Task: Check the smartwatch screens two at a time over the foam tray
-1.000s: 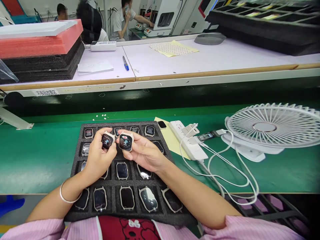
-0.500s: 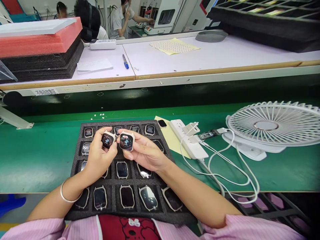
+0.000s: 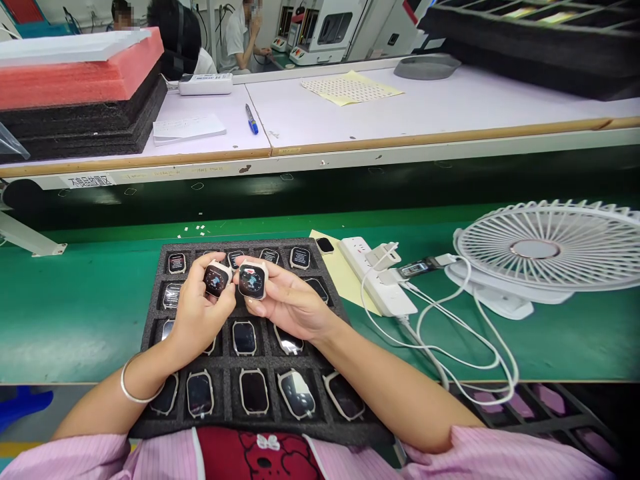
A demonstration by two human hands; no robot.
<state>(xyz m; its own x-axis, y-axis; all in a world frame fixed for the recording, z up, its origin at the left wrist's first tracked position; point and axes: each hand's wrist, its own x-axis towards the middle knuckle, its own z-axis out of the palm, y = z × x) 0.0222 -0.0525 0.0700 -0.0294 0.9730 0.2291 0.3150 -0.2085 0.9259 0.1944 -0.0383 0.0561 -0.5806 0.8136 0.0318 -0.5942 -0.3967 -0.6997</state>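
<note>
In the head view we look down on our two hands above a black foam tray holding rows of square smartwatches in separate compartments. Our left hand closes in a narrow grip around a cream-cased smartwatch, with the fingers curled behind the case and its dark, lit face tipped up toward us. Our right hand holds a second cream-cased smartwatch in an equally narrow grip, reaching in from the right, with its lit face also turned up. The two watches sit just beside each other above the upper middle of the tray, though we cannot tell whether their cases touch. Each body is nearly square, so neither shows a clear long axis, and each lies nearest the hand holding it. Right of the tray, a white power strip lies on yellow paper, near a white desk fan.
</note>
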